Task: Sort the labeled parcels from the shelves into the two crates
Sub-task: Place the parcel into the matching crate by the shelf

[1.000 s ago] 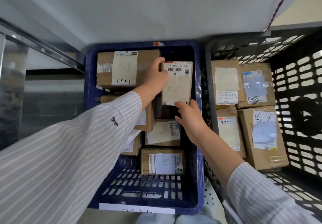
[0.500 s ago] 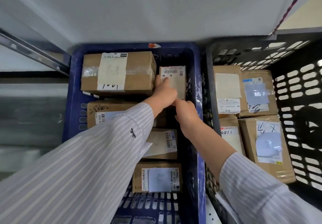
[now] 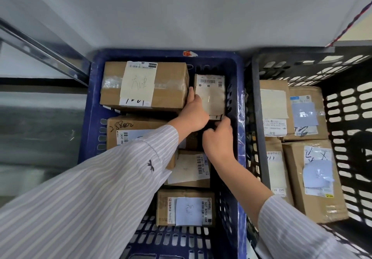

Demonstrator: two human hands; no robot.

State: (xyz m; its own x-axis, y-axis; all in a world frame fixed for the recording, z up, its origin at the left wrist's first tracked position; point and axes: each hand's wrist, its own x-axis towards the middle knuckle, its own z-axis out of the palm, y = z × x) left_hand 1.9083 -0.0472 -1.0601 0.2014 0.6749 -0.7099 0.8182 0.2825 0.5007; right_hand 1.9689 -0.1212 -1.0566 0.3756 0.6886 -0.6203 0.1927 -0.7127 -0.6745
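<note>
A small labeled parcel (image 3: 211, 95) stands in the far right corner of the blue crate (image 3: 91, 105), beside a large brown parcel (image 3: 145, 85) with a handwritten label. My left hand (image 3: 193, 111) grips the small parcel's left edge. My right hand (image 3: 218, 138) touches its near bottom edge with curled fingers. Other labeled parcels (image 3: 187, 208) lie nearer in the blue crate. The black crate (image 3: 346, 101) on the right holds several brown parcels (image 3: 314, 180).
A metal shelf rail (image 3: 42, 51) runs diagonally at the left. A white wall rises behind both crates. The two crates stand side by side, rims touching. The blue crate's near floor (image 3: 171, 240) shows bare grid.
Both hands lowered the small parcel from above the crate into its far right corner. The view shifted, showing more of the large parcel and the one below it.
</note>
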